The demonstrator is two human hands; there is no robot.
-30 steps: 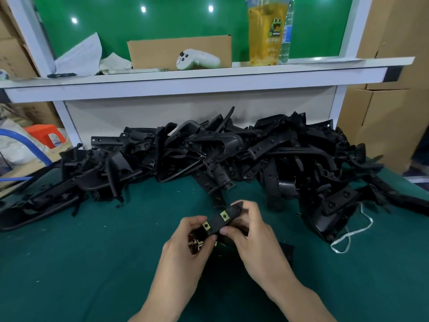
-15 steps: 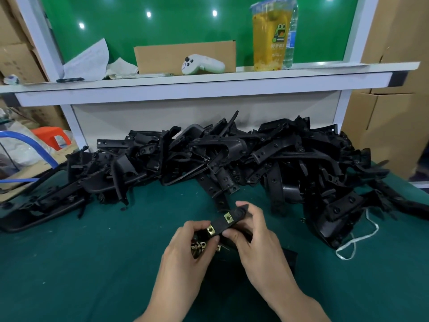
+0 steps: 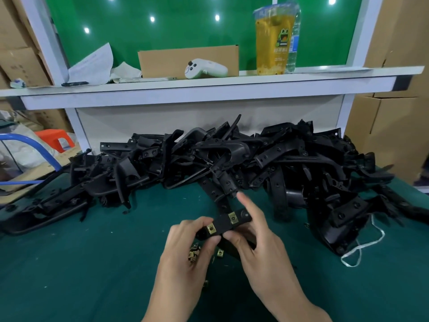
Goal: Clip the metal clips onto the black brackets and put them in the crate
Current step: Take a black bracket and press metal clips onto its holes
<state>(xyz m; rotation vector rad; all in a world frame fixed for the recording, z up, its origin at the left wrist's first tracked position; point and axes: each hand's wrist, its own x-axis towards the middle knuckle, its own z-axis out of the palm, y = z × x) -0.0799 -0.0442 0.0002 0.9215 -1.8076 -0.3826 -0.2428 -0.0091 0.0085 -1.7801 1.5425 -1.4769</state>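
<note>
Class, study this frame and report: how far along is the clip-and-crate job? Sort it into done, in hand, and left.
Done: the held bracket already carries two metal clips. In hand: the left hand and right hand both grip that bracket; spare clips show beneath the left hand. Left: the pile of brackets behind looks unclipped, and no crate is in view.

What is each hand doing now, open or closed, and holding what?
Left hand: closed, pinches the black bracket at its end, spare metal clips in the palm.
Right hand: closed, grips the same bracket, index finger raised.
</note>
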